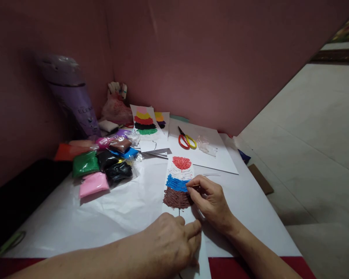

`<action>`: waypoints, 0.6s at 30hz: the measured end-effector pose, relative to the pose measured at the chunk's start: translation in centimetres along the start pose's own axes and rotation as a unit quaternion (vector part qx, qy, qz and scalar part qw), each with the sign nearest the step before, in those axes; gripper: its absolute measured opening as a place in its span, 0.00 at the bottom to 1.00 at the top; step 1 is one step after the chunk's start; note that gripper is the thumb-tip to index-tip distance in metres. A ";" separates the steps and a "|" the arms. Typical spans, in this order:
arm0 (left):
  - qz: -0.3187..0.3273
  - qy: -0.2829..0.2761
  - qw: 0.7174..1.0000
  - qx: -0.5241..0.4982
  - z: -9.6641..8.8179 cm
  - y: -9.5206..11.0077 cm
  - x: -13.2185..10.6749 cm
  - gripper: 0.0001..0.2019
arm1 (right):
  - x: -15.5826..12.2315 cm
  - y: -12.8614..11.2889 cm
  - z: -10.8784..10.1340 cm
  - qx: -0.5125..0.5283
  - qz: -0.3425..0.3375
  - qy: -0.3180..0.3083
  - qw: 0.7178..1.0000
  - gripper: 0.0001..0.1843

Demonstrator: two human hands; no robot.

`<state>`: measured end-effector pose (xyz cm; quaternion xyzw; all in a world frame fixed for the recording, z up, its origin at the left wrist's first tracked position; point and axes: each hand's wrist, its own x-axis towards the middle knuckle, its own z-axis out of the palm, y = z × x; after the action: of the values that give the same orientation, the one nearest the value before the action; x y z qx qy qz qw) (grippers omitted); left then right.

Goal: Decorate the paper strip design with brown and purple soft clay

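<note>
Head view: the right hand [211,198] had its grip pinched on a thin stick [195,186], right at the blue band [176,183] of the paper strip [204,267], center to bottom-center. Left hand [173,236] lay on it, bottom-center; couldn't tell if that grip was closed. Colored packets [106,161] sat mid-left.

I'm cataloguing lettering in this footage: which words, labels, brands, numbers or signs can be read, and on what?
"ELEM", apparently, on the purple package; its last letters are uncertain.
Any finer print there: too small or blurred to read.
Nothing else readable.
</note>
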<state>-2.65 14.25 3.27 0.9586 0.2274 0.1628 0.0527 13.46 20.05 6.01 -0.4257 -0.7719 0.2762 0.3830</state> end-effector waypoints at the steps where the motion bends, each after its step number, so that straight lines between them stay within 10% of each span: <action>1: -0.001 -0.001 1.000 -0.001 -0.1 0.0 0.0 0.17 | 0.0 0.0 0.0 0.001 -0.004 0.003 1.000 0.07; 18: -0.004 0.002 1.000 -0.007 0.0 0.0 0.0 0.14 | 0.0 -0.4 -0.4 -0.014 -0.030 0.002 0.999 0.08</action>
<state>-2.69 14.25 3.30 0.9570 0.2301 0.1661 0.0600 13.63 19.85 6.55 -0.4083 -0.7871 0.2530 0.3870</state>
